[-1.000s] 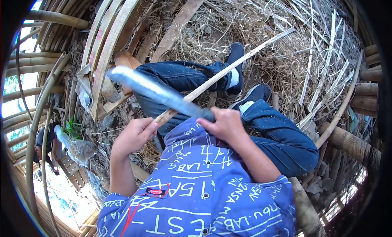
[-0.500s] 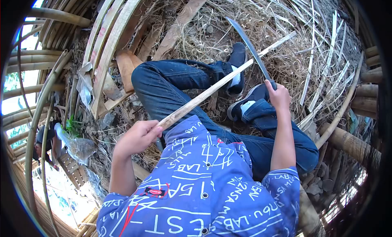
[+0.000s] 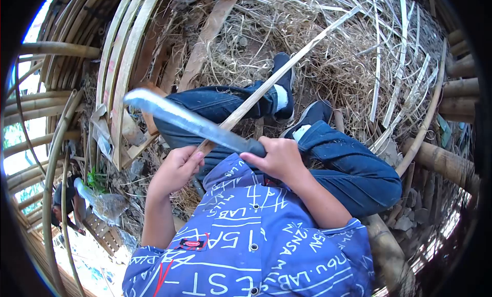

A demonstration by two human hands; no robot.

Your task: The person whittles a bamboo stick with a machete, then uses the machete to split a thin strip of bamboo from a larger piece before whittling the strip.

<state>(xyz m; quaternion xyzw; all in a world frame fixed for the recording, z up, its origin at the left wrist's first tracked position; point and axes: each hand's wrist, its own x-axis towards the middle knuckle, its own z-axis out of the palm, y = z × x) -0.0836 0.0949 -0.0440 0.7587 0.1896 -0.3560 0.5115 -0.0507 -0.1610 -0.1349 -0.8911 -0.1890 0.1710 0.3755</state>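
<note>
My left hand (image 3: 175,170) is closed round the near end of a long, pale bamboo strip (image 3: 287,67), which slants away up to the right over my legs. In my right hand (image 3: 279,158) is the dark handle of a machete (image 3: 177,115). Its broad blade points to the upper left, slightly blurred, and crosses over the strip just beyond my left fingers. Both hands are close together in front of my blue patterned shirt (image 3: 246,235).
Dry shavings (image 3: 328,56) cover the ground past my shoes. Split bamboo slats (image 3: 120,61) lean at the upper left, and thin pale strips (image 3: 397,66) lie at the right. Bamboo poles (image 3: 441,161) edge both sides. Another person (image 3: 66,205) is low at the left.
My right hand has come left and nearer to my body, swinging the machete from beside the strip's far part to across its near end. The strip has shifted slightly up and left.
</note>
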